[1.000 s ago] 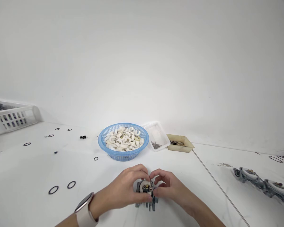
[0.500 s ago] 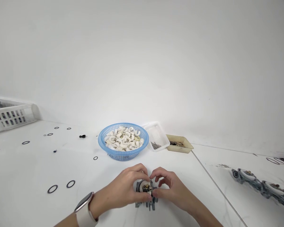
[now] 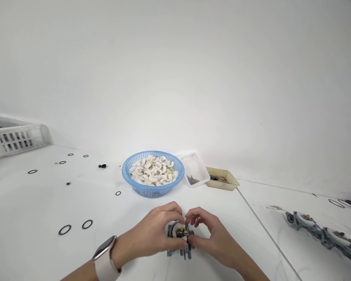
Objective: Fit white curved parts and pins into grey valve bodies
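A small grey metal carburetor [image 3: 179,231] stands on the table before me, with a white C-shaped float and brass parts showing on its top. My left hand [image 3: 156,228] is closed round its left side, thumb at the front and fingers at the back. My right hand [image 3: 207,234] grips the right side, thumb low on the body and fingertips bent in at the rear. The fingertips of both hands nearly meet behind the float. Whether a small pin is between them I cannot make out.
Behind the hands stands a blue basket [image 3: 152,188] of white C-shaped floats. Beside it are a white tray [image 3: 203,175] with metal pins and a cream tray [image 3: 229,185] with tools. Several carburetors [image 3: 321,230] lie right, a thin rod [image 3: 267,230] between. Black rings [image 3: 64,230] and a white crate [image 3: 38,136] are left.
The view has shifted very slightly. Both hands stay on the carburetor, and the right index finger has barely moved.
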The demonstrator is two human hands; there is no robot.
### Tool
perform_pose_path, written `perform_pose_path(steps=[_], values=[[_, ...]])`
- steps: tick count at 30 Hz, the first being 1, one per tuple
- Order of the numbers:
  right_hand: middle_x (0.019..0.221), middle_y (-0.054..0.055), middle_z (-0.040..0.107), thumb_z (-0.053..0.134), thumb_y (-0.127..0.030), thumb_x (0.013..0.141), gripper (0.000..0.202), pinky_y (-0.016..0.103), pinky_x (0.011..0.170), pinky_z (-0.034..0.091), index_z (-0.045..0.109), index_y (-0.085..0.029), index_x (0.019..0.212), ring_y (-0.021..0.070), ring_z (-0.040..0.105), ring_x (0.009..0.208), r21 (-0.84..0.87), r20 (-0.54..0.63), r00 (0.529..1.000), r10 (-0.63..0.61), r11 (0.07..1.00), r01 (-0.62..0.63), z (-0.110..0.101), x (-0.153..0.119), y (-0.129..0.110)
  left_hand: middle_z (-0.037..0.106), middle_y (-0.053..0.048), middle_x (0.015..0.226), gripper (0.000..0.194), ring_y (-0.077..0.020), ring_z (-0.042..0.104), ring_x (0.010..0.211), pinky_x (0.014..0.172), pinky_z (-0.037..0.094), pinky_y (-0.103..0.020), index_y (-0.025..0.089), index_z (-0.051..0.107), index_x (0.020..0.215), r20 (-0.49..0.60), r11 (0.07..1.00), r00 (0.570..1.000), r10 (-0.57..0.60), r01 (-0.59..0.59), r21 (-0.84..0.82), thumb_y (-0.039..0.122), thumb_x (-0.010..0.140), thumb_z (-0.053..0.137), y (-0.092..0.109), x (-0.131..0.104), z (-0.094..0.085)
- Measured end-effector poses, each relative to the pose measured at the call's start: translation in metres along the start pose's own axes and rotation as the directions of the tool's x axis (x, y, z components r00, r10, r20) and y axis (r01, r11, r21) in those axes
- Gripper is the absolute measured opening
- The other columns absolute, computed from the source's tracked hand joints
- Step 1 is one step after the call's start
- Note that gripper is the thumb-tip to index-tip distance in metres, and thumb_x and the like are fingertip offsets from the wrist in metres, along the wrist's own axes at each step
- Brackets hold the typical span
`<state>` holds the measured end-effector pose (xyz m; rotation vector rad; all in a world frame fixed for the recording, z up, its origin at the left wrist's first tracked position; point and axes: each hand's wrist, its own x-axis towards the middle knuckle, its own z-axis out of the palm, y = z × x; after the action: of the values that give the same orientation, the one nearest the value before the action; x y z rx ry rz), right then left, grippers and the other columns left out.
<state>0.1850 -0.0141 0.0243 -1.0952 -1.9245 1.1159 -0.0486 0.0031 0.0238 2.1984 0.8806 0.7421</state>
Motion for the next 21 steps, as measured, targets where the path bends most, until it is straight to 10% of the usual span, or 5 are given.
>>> perform_pose_path(steps=[21], values=[[0.098, -0.003, 0.067, 0.069, -0.016, 0.079, 0.026, 0.031, 0.092, 0.046, 0.067, -0.029, 0.101, 0.0183, 0.057, 0.096, -0.094, -0.02, 0.998, -0.056, 0.994, 0.053, 0.0025, -0.0038, 0.0029, 0.061, 0.004, 0.104, 0.024, -0.0143, 0.061, 0.09, 0.079, 0.045, -0.023, 0.027, 0.072, 0.097, 0.012, 1.0, 1.0, -0.007, 0.007, 0.009, 0.034, 0.079, 0.086, 0.0064, -0.0005, -0.0026]])
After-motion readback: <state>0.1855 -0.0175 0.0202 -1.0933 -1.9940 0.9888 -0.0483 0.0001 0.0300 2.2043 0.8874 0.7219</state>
